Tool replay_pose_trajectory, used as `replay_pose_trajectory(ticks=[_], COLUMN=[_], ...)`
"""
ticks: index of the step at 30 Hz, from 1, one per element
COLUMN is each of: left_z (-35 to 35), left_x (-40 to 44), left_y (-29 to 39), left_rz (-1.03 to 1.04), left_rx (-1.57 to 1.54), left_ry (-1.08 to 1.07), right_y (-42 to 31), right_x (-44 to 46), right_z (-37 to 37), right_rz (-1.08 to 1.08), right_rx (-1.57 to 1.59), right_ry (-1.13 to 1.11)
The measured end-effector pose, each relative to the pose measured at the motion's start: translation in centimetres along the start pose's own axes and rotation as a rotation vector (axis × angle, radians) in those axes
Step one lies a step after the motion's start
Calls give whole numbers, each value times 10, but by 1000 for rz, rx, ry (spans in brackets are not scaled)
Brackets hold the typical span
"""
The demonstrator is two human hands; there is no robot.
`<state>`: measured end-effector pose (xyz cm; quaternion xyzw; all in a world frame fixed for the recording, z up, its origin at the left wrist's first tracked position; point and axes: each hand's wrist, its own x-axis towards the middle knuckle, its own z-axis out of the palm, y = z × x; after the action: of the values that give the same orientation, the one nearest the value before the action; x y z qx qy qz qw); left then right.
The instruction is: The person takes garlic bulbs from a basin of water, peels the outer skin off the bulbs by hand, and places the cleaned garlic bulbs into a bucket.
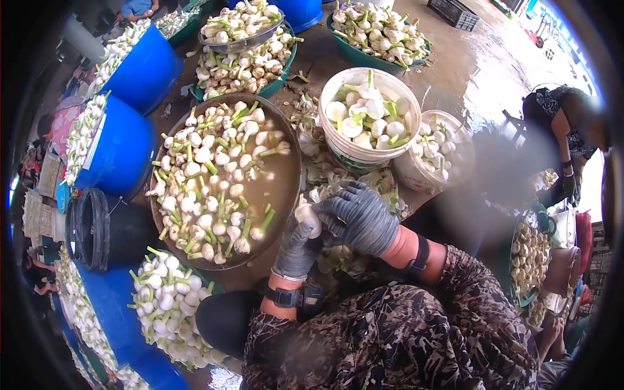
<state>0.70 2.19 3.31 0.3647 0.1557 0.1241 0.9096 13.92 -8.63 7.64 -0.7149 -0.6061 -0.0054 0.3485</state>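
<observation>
Both hands wear grey gloves and meet just right of a wide round basin [300, 143] of murky water with floating garlic bulbs. My left hand [296, 250] is wrapped round a white garlic bulb [308, 218]. My right hand [364, 218] has its fingers bent against the top of the same bulb, pinching something pale that I cannot make out clearly. Loose peelings [383, 185] lie beyond and beneath the hands. Behind them stands a white bucket [331, 133] of clean bulbs, with a second bucket [416, 169] of bulbs beside it.
Green tubs [338, 44] of garlic stand at the back, blue tubs [136, 78] at the left. A black container [127, 227] is left of the basin, and a pile of bulbs [170, 299] lies below it. A co-worker [562, 123] bends over at the right.
</observation>
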Motion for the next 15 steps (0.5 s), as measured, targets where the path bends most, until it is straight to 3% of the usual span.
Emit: replay_pose_trajectory(ticks=[6, 9, 12, 15], left_z=[-3, 0, -17, -21], left_x=[0, -8, -12, -17], left_y=[0, 9, 9, 11], left_rz=[-72, -60, -116, -100], left_rx=[186, 297, 665, 717], left_ry=[-138, -98, -60, -92], right_y=[0, 0, 9, 14], right_x=[-2, -3, -6, -14], right_z=[7, 11, 14, 20], right_rz=[61, 270, 435, 517], right_rx=[-22, 54, 345, 457], right_ry=[-51, -121, -180, -281])
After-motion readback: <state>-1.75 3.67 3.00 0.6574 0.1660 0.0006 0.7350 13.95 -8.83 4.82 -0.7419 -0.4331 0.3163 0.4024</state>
